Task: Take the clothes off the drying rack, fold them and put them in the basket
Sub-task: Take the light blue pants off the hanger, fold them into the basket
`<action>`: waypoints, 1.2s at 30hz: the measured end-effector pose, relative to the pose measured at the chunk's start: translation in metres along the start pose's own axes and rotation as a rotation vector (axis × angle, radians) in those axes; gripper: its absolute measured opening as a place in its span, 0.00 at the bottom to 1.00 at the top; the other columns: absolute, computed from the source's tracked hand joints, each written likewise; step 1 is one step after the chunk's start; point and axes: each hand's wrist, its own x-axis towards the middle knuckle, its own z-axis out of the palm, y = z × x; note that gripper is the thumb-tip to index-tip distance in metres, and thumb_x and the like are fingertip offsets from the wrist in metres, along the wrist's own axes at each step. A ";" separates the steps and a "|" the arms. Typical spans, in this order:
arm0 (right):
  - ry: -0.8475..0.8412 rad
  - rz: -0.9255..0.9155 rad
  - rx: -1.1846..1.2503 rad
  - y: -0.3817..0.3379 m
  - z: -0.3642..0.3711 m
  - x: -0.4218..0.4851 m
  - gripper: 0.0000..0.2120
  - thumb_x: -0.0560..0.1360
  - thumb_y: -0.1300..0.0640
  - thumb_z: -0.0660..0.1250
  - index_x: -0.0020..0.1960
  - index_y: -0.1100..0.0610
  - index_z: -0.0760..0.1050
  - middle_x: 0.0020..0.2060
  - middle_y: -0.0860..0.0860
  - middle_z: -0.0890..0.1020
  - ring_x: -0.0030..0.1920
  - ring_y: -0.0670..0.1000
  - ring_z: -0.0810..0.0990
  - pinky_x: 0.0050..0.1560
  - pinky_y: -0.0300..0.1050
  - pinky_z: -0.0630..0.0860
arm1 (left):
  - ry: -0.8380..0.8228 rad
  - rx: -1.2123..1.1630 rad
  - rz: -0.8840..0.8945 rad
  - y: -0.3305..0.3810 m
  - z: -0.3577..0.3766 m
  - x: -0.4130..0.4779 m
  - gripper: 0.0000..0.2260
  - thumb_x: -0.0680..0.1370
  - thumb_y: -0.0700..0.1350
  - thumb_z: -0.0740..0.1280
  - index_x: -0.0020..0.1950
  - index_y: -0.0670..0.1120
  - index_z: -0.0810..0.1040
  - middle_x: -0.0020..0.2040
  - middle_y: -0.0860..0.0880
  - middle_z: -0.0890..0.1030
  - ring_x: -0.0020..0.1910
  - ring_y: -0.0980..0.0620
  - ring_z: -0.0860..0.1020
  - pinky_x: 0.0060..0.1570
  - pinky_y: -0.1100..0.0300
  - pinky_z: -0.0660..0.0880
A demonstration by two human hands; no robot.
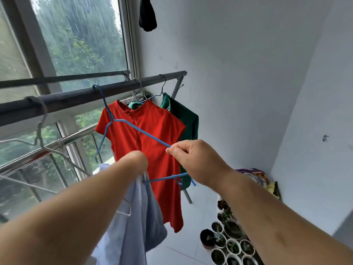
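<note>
My right fingers (172, 150) pinch a thin blue wire hanger (145, 132) hooked on the dark rack rail (76, 97) above them. My left fingers (143, 163) curl tight, gripping a pale blue cotton garment (133, 217) that hangs below them. A red short-sleeved shirt (158, 123) hangs just beyond.

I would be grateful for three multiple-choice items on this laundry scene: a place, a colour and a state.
1. Where do the potted plants stand? A. on the floor by the wall B. on the windowsill C. on the rack
2. What colour is the hanger that the right hand pinches? A. white B. blue C. black
3. What is the left hand doing? A. hanging idle B. gripping pale blue cloth C. pressing the window
Answers: 1 A, the pots sit on floor tiles at the wall's foot; 2 B, blue wire runs out of its pinch; 3 B, the cloth hangs from its grip.
</note>
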 end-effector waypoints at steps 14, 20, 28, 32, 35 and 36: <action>0.047 0.296 -0.234 0.014 0.009 0.008 0.11 0.81 0.51 0.56 0.45 0.53 0.74 0.50 0.55 0.82 0.50 0.58 0.78 0.53 0.51 0.75 | -0.302 -1.202 0.134 -0.025 -0.067 -0.139 0.10 0.76 0.46 0.69 0.47 0.39 0.78 0.42 0.39 0.82 0.41 0.43 0.81 0.52 0.48 0.78; -0.077 0.645 0.373 0.008 0.028 -0.003 0.27 0.73 0.37 0.67 0.50 0.62 0.80 0.45 0.59 0.83 0.44 0.59 0.83 0.44 0.51 0.83 | -0.395 -1.181 0.392 -0.030 -0.033 -0.170 0.06 0.78 0.35 0.63 0.50 0.34 0.79 0.52 0.33 0.79 0.48 0.40 0.80 0.55 0.48 0.78; -0.199 0.543 0.603 0.010 0.048 -0.024 0.04 0.72 0.71 0.69 0.46 0.66 0.79 0.35 0.58 0.81 0.35 0.52 0.79 0.35 0.41 0.79 | -0.487 -0.896 0.349 -0.053 0.012 -0.177 0.15 0.70 0.45 0.74 0.55 0.41 0.82 0.53 0.38 0.81 0.55 0.42 0.78 0.63 0.48 0.72; -0.213 0.476 0.628 0.015 0.044 -0.026 0.05 0.74 0.69 0.68 0.46 0.62 0.81 0.41 0.59 0.82 0.43 0.53 0.80 0.50 0.45 0.79 | -0.182 -1.017 0.153 -0.054 0.003 -0.166 0.08 0.74 0.48 0.73 0.46 0.44 0.79 0.41 0.46 0.77 0.39 0.49 0.77 0.45 0.54 0.76; -0.269 0.430 0.617 0.015 0.042 -0.031 0.06 0.75 0.68 0.69 0.51 0.64 0.81 0.44 0.59 0.84 0.45 0.52 0.82 0.52 0.45 0.80 | 0.070 -0.764 0.086 -0.052 0.001 -0.152 0.12 0.76 0.51 0.69 0.46 0.42 0.78 0.44 0.44 0.75 0.44 0.47 0.73 0.43 0.54 0.71; -0.276 0.415 0.622 0.016 0.040 -0.031 0.07 0.76 0.67 0.68 0.53 0.66 0.80 0.47 0.61 0.84 0.46 0.52 0.82 0.54 0.47 0.79 | 0.024 -0.698 0.081 -0.051 0.003 -0.149 0.16 0.75 0.55 0.70 0.51 0.42 0.80 0.48 0.45 0.77 0.48 0.48 0.74 0.45 0.54 0.72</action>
